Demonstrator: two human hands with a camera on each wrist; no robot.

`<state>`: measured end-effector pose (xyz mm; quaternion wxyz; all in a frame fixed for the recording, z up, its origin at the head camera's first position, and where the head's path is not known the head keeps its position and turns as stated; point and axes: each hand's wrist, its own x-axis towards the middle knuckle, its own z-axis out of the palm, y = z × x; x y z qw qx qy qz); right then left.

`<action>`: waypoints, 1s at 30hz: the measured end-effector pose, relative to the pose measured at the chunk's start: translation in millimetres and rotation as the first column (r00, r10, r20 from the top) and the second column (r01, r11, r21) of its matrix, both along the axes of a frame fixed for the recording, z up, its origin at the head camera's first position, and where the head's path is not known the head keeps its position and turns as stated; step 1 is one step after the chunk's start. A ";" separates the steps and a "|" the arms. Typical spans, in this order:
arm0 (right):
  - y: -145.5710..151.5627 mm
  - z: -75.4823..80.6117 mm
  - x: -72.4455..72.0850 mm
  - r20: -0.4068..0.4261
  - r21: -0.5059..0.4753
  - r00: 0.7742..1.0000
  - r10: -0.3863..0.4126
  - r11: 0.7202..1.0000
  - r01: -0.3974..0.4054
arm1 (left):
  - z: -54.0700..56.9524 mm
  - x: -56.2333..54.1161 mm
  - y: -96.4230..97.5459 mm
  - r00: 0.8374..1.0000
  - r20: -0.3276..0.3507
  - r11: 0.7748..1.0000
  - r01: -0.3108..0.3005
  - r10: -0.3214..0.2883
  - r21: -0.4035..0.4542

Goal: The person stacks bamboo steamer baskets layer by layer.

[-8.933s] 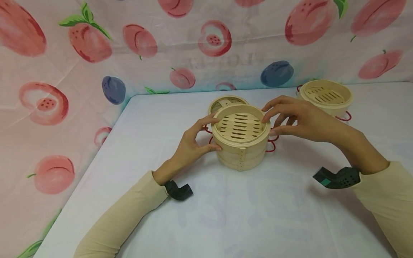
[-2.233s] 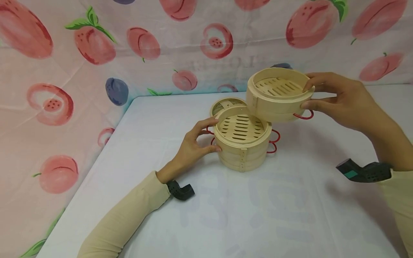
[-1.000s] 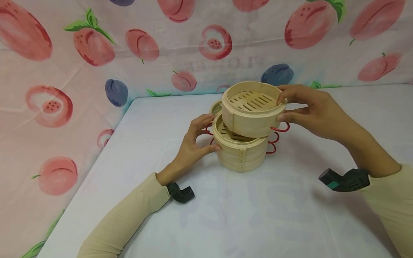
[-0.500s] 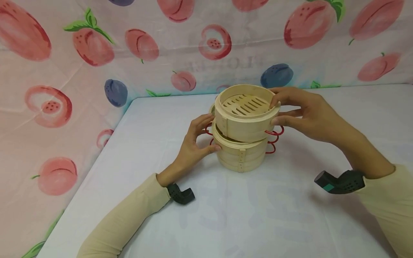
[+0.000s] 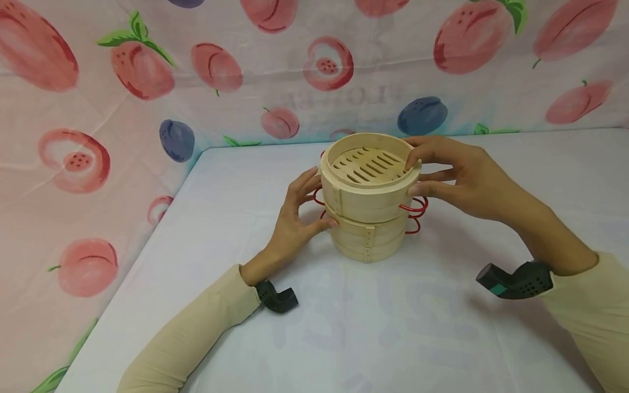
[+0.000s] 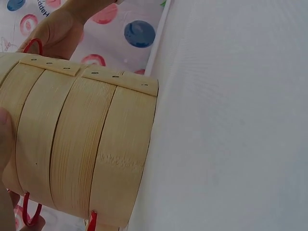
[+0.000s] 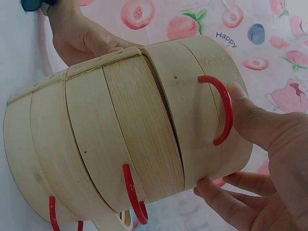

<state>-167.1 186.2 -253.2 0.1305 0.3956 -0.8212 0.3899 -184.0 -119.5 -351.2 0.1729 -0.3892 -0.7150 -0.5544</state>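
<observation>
A bamboo steamer basket (image 5: 366, 203) with a slatted floor sits on top of a stack of bamboo steamer tiers (image 5: 388, 240) on the table. My right hand (image 5: 467, 180) pinches its right wall, thumb outside and index finger over the rim. On the left, my left hand (image 5: 295, 215) grips the lower stack, its thumb on the front wall and fingers on the far side. In the right wrist view a thin dark gap runs between the top basket (image 7: 187, 91) and the tiers below. Red loop handles (image 7: 228, 113) stick out from the sides.
A white cloth covers the table (image 5: 314, 327). Behind it hangs a fruit-printed curtain (image 5: 373, 65), which also runs along the left side. Part of a bamboo piece (image 7: 122, 222) shows behind the stack in the right wrist view.
The right hand has brought the basket from the back right, leftward and down onto the stack. The basket hides the round lid seen behind the stack earlier. The left hand has stayed on the stack.
</observation>
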 end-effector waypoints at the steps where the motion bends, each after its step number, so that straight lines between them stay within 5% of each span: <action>1: -0.1 0.1 0.0 0.000 0.001 1.000 0.000 1.000 0.000 | 0.2 0.2 0.0 1.000 0.002 1.000 -0.003 0.003 -0.001; 6: -0.8 0.5 0.6 0.005 0.008 1.000 -0.001 1.000 0.001 | 4.5 4.1 0.7 1.000 0.000 1.000 0.001 -0.001 0.007; 13: -2.4 0.5 1.3 -0.001 -0.004 1.000 0.016 1.000 -0.016 | 24.3 20.1 4.8 1.000 -0.002 1.000 0.007 -0.007 0.007; 23: -2.9 2.4 3.9 0.066 0.070 0.998 -0.019 0.997 0.015 | 26.3 21.8 5.5 1.000 0.005 1.000 0.013 -0.013 0.003; 30: -7.0 1.6 7.0 0.126 0.076 0.991 0.053 0.995 -0.063 | 24.6 21.3 5.2 1.000 0.014 1.000 0.011 -0.011 -0.001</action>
